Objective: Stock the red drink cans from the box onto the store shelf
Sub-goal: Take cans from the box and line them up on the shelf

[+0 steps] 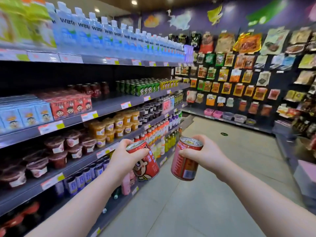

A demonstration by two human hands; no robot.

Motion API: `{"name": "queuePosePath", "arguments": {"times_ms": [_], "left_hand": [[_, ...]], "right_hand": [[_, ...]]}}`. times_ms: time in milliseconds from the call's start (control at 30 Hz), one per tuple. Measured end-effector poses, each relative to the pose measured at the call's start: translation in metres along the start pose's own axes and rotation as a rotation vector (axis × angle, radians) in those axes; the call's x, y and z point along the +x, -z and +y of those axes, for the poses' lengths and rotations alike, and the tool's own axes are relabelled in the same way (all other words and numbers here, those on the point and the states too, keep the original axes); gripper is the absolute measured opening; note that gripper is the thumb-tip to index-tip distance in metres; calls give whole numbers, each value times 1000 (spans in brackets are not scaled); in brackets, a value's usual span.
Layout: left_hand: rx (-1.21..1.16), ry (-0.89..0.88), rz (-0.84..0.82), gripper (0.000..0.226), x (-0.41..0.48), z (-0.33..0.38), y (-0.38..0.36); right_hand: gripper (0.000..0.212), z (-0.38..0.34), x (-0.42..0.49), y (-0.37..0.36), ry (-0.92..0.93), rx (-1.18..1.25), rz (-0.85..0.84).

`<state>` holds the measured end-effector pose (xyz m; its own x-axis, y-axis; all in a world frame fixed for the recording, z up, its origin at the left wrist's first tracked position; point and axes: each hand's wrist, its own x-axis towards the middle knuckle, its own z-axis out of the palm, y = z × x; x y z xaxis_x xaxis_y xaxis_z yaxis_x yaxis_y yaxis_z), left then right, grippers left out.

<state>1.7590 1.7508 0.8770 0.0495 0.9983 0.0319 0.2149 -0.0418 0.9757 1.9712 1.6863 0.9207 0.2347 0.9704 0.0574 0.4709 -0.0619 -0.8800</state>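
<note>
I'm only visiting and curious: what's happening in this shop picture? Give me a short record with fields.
Place: shop aisle, drinks shelf on the left
Left hand: grips the first red can, tilted, cartoon face showing
Right hand: grips the second red can, tilted, barcode showing
The two cans: apart, not touching
On the shelf: shelved red cans at the back, between red cartons and green cans
Box: not in view

The left grip (124, 159) holds a tilted red can (147, 165); the right grip (209, 155) holds a second can (184, 161), just apart from it, both before the shelf's (111, 101) front edge.
</note>
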Motion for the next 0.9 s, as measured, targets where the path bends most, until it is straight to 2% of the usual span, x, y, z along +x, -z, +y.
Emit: {"name": "queuePosePath", "arguments": {"times_ms": [167, 400, 533, 667, 767, 900], "left_hand": [[27, -43, 12, 46, 102, 12, -33], [95, -54, 95, 47, 228, 28, -60], [147, -24, 142, 53, 285, 27, -75], [190, 23, 237, 51, 337, 17, -88], [217, 73, 322, 58, 371, 13, -98], [162, 114, 484, 44, 411, 17, -112]], "right_hand": [[49, 2, 108, 8, 32, -44, -22], [60, 3, 250, 6, 78, -42, -23], [52, 16, 328, 3, 93, -68, -91], [54, 28, 410, 3, 142, -77, -156], [50, 32, 470, 2, 207, -130, -251], [50, 20, 553, -4, 289, -153, -352]]}}
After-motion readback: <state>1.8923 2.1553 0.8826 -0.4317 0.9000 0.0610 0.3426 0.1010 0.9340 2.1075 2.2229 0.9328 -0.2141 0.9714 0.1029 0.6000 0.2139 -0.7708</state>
